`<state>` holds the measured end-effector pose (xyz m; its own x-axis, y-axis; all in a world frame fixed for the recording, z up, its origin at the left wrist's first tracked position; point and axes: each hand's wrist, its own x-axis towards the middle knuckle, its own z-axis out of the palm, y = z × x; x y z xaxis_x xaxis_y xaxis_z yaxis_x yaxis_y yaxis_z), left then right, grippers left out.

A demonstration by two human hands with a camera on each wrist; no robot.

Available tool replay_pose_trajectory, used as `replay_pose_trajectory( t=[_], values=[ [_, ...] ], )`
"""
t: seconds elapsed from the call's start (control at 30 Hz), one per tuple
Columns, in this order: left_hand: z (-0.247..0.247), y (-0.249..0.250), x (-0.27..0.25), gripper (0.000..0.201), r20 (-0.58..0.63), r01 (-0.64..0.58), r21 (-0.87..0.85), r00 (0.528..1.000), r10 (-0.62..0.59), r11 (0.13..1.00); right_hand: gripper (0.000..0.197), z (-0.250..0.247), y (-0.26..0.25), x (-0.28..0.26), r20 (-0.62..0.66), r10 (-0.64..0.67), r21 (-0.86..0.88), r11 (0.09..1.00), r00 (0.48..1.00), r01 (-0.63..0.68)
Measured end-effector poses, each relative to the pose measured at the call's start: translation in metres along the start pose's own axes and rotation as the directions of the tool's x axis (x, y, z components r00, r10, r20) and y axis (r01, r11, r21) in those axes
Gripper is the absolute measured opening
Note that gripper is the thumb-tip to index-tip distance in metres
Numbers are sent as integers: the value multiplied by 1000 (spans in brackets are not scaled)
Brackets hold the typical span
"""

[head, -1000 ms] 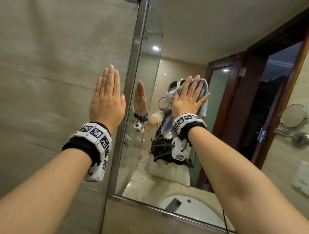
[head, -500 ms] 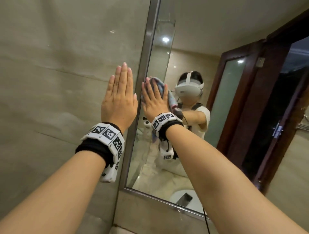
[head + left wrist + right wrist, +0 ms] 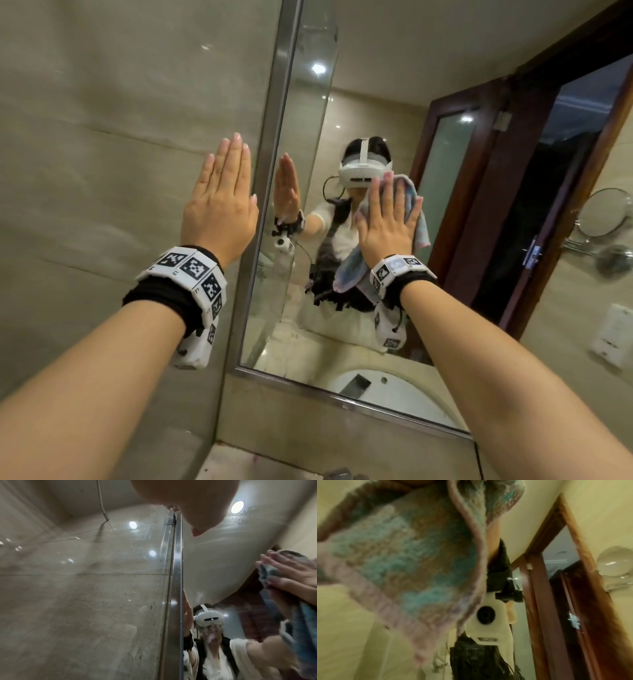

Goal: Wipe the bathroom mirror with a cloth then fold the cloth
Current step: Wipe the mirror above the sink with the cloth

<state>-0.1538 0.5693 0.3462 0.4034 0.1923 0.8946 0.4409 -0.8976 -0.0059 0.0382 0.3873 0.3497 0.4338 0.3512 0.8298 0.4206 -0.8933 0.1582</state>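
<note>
The bathroom mirror (image 3: 346, 102) hangs in a metal frame on the wall. A blue and pink fluffy cloth (image 3: 419, 219) lies flat against the glass under my right hand (image 3: 387, 212), which presses it with straight, spread fingers. A loose end of the cloth (image 3: 402, 554) hangs below that palm in the right wrist view. My left hand (image 3: 222, 198) lies flat with straight fingers on the tiled wall (image 3: 102, 137), just left of the mirror's frame. From the left wrist view, the right hand (image 3: 295, 574) and cloth (image 3: 267, 572) show at the right edge.
The mirror's metal frame (image 3: 270, 171) runs upright between my hands. Reflected in the glass are a white basin (image 3: 387, 387), a dark wooden door (image 3: 513, 171) and a round wall mirror (image 3: 603, 212). A strip of counter (image 3: 257, 466) lies below.
My right hand has slid the cloth to the right, from the mirror's left edge towards its middle. The left hand stays flat on the wall.
</note>
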Motion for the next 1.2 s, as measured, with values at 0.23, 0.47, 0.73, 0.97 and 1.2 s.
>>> replay_pose_trajectory(
  t=[0.23, 0.47, 0.73, 0.97, 1.2],
  values=[
    [4, 1, -11, 63, 18, 31, -25, 999, -31, 999, 66, 12, -11, -19, -28, 190, 60, 980, 981, -188],
    [11, 4, -23, 63, -2, 77, -47, 997, -77, 996, 69, 18, -31, -14, -32, 235, 58, 971, 971, -233],
    [21, 8, -45, 63, 4, 123, -17, 992, -123, 992, 67, 19, -104, 1, 132, -375, 36, 927, 917, 374],
    [29, 8, -57, 66, 18, 130, 21, 991, -130, 991, 67, 39, -133, -16, 154, -496, -13, 864, 854, 504],
    [31, 8, -67, 67, 56, 124, 85, 990, -129, 989, 63, 37, -99, -17, 149, -592, -30, 798, 792, 602]
  ],
)
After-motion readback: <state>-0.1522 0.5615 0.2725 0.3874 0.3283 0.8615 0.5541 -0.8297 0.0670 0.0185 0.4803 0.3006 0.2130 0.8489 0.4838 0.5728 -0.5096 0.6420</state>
